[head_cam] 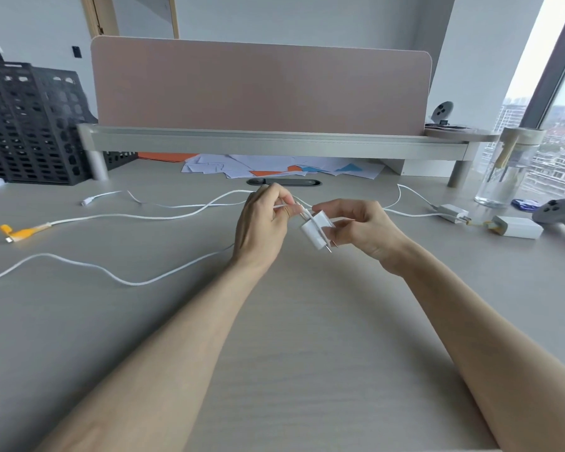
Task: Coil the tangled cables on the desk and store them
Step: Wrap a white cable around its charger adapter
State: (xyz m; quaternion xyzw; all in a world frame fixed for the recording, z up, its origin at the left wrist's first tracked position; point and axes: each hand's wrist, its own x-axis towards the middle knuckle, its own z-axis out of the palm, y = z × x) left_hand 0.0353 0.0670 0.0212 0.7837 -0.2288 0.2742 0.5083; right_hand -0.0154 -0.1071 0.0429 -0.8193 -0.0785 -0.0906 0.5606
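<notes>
Above the middle of the desk my right hand point(356, 228) grips a small white charger plug point(315, 231), its two metal prongs pointing down toward me. My left hand point(263, 223) pinches the white cable point(284, 206) right where it meets the plug. Long white cables trail over the desk: one point(111, 216) runs left to an end wrapped in orange tape point(20, 232), another point(88, 267) loops across the near left, and a third point(105, 195) ends in a small connector at the far left. A cable point(408, 213) runs right to a second white charger point(452, 213).
A larger white adapter point(516, 226) and a grey game controller point(558, 213) lie at the right, beside a clear glass jar point(506, 168). A grey monitor shelf point(274, 143) with a pink divider spans the back, papers point(274, 166) under it. Black mesh crates point(30, 122) stand at the left.
</notes>
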